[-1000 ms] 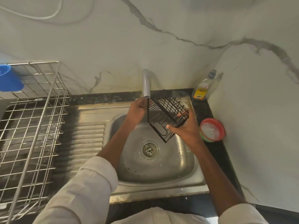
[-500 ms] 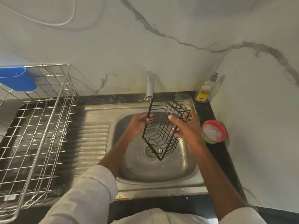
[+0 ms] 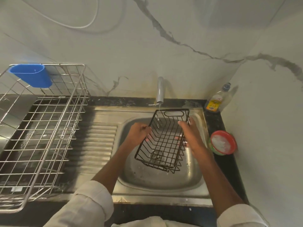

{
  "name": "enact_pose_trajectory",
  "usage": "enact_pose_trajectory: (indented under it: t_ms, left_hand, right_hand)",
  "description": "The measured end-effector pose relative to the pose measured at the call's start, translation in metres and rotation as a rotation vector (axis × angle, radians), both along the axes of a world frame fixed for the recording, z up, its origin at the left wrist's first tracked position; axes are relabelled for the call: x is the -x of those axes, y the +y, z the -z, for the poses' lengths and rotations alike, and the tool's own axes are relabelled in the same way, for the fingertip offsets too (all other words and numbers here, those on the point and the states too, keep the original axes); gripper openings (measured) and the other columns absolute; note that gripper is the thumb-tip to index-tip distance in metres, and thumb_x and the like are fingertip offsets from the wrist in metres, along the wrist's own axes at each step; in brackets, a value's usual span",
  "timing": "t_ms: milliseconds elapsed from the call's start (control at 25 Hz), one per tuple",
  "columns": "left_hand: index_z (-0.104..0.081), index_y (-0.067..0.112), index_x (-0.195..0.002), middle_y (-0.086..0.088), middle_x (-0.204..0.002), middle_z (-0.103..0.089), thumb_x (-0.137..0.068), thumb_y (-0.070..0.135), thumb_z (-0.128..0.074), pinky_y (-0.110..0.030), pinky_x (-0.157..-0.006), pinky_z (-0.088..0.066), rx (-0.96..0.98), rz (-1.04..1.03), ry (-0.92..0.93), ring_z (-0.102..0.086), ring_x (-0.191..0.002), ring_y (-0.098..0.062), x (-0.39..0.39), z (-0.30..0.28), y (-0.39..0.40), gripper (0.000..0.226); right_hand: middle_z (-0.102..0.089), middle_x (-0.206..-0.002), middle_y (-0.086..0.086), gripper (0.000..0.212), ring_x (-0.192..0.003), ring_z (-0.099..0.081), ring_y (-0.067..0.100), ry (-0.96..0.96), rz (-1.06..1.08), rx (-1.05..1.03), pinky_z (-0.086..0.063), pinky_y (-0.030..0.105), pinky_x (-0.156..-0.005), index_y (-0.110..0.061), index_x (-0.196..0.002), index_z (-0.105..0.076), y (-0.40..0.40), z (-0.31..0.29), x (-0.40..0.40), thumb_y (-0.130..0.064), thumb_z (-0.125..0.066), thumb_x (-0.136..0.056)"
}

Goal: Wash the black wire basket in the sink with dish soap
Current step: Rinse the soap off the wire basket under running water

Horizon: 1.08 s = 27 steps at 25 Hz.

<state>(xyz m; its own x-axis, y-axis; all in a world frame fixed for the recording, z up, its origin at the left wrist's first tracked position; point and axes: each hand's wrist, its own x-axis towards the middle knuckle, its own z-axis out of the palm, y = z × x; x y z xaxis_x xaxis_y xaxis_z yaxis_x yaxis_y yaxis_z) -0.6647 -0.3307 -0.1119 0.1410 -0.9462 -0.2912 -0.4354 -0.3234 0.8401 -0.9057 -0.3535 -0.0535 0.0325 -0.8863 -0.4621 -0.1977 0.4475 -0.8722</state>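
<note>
Steel sink [image 3: 164, 192]: black wire basket [image 3: 164, 141] held above the bowl, open side up. Left hand [image 3: 139, 135] grips its left rim; right hand [image 3: 191, 136] lies along the right side, fingers apparently straight. Tap [image 3: 160, 90] trickles onto it. Dish soap bottle [image 3: 214, 102] at back right.

There is one black wire basket [image 3: 162, 141], one sink [image 3: 164, 177], one tap [image 3: 160, 90], one soap bottle [image 3: 214, 100], one red bowl [image 3: 223, 142], one big silver rack [image 3: 41, 128], one blue cup [image 3: 32, 75], and two hands, left [image 3: 138, 133] and right [image 3: 191, 136].
</note>
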Motion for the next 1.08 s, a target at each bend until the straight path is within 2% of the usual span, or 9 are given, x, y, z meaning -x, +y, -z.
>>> enact_pose_trajectory:
  t_ms: [80, 120, 240, 360, 440, 560, 680, 840, 1080]
  left_hand:
    - [-0.079, 0.011, -0.08, -0.009, -0.072, -0.078, -0.095, 0.03, -0.069, -0.051, -0.079, -0.065, -0.055, -0.014, -0.006, -0.074, -0.066, -0.023, -0.012, 0.0, 0.002, 0.027]
    - [-0.078, 0.008, -0.081, -0.011, -0.075, -0.078, -0.092, 0.036, -0.069, -0.051, -0.08, -0.064, -0.068, -0.011, 0.007, -0.072, -0.067, -0.024, -0.015, -0.006, 0.005, 0.031]
    - [-0.074, 0.005, -0.108, -0.015, -0.103, -0.076, -0.101, 0.04, -0.067, -0.045, -0.09, -0.058, -0.1, -0.023, 0.143, -0.073, -0.094, -0.028, -0.014, -0.022, 0.012, 0.037]
    - [-0.06, 0.013, -0.137, -0.015, -0.13, -0.065, -0.103, 0.046, -0.064, -0.053, -0.105, -0.056, -0.206, -0.11, 0.366, -0.065, -0.121, -0.036, -0.005, -0.034, 0.014, 0.047]
    - [-0.057, 0.019, -0.138, -0.012, -0.131, -0.061, -0.1, 0.048, -0.066, -0.058, -0.101, -0.057, -0.217, -0.159, 0.415, -0.064, -0.119, -0.037, -0.003, -0.04, 0.015, 0.048]
    - [-0.06, 0.025, -0.13, -0.007, -0.127, -0.063, -0.102, 0.045, -0.064, -0.06, -0.1, -0.058, -0.117, -0.184, 0.332, -0.065, -0.115, -0.031, -0.008, -0.052, 0.016, 0.035]
    - [-0.063, 0.028, -0.127, -0.002, -0.118, -0.069, -0.097, 0.045, -0.066, -0.057, -0.1, -0.058, 0.009, -0.245, 0.283, -0.069, -0.105, -0.023, -0.016, -0.064, 0.021, 0.034]
    - [-0.065, 0.035, -0.128, 0.005, -0.128, -0.065, -0.086, 0.054, -0.069, -0.049, -0.105, -0.056, 0.133, -0.341, 0.115, -0.064, -0.119, -0.017, -0.024, -0.068, 0.03, 0.047]
    - [-0.063, 0.033, -0.127, 0.008, -0.134, -0.049, -0.082, 0.046, -0.076, -0.026, -0.098, -0.053, 0.295, -0.372, -0.065, -0.053, -0.114, 0.007, -0.019, -0.076, 0.037, 0.048]
  right_hand:
    - [-0.058, -0.138, 0.007, 0.034, -0.116, -0.066, 0.036, -0.094, 0.086, -0.066, -0.063, 0.051, -0.078, -0.044, -0.114, -0.062, 0.001, 0.012, -0.006, -0.057, -0.063, -0.082]
    - [-0.061, -0.131, 0.011, 0.029, -0.107, -0.071, 0.04, -0.149, 0.11, -0.104, -0.064, 0.051, -0.073, -0.041, -0.11, -0.063, 0.001, 0.02, -0.007, -0.053, -0.065, -0.084]
    - [-0.064, -0.128, 0.022, 0.054, -0.094, -0.075, 0.046, -0.297, 0.155, -0.299, -0.063, 0.056, -0.078, -0.027, -0.13, -0.06, 0.006, 0.035, -0.008, -0.052, -0.07, -0.083]
    - [-0.066, -0.12, 0.026, 0.051, -0.091, -0.075, 0.046, -0.403, 0.17, -0.371, -0.062, 0.052, -0.078, -0.021, -0.133, -0.058, 0.011, 0.038, -0.01, -0.05, -0.066, -0.092]
    - [-0.069, -0.108, 0.021, 0.06, -0.084, -0.076, 0.036, -0.411, 0.119, -0.37, -0.063, 0.044, -0.074, -0.017, -0.139, -0.055, 0.01, 0.037, -0.01, -0.05, -0.067, -0.09]
    - [-0.066, -0.088, 0.006, 0.062, -0.082, -0.068, 0.017, -0.479, 0.003, -0.317, -0.062, 0.023, -0.071, -0.009, -0.131, -0.056, 0.011, 0.025, -0.023, -0.051, -0.072, -0.089]
    - [-0.073, -0.115, 0.019, 0.057, -0.105, -0.073, 0.033, -0.461, -0.029, -0.33, -0.064, 0.04, -0.073, -0.013, -0.145, -0.054, -0.007, 0.036, -0.046, -0.052, -0.05, -0.103]
    - [-0.066, -0.135, 0.021, 0.058, -0.111, -0.072, 0.041, -0.424, -0.127, -0.35, -0.06, 0.052, -0.086, -0.03, -0.146, -0.055, -0.036, 0.061, -0.072, -0.065, -0.036, -0.104]
    - [-0.065, -0.14, 0.014, 0.059, -0.124, -0.065, 0.04, -0.395, -0.295, -0.234, -0.055, 0.058, -0.098, -0.028, -0.146, -0.057, -0.075, 0.049, -0.098, -0.061, -0.029, -0.106]
